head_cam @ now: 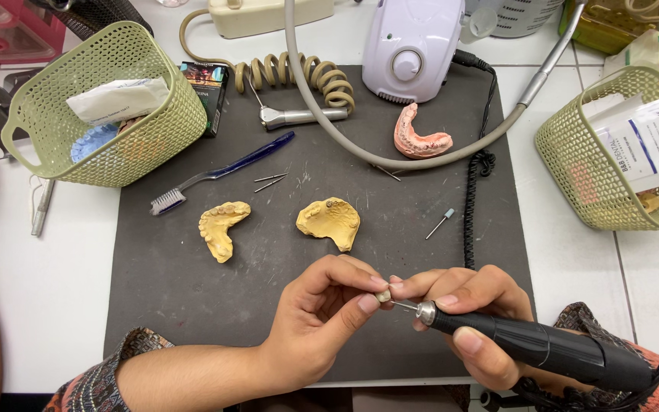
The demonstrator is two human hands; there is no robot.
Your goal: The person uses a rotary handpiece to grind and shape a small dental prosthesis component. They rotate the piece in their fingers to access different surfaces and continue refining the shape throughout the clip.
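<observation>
Two yellow casts [225,229] lie untouched beyond the handpiece [543,347] your right hand [474,320] grips, grinding the small piece [384,295] your left hand [322,320] pinches.

Dental lab bench: yellow plaster jaw casts [224,229] & [330,222] on a dark work mat [192,282], pink denture base [419,137], white micromotor control box [409,46] w/ coiled cable [299,76], loose burs [270,181], green baskets [101,99] on white tiled top.

The left hand [322,309] pinches with thumb and forefinger, its forearm coming in from the lower left (sleeve patterned). The right hand [470,317] curls in a pen-like grip, fingertips meeting the left's.
</observation>
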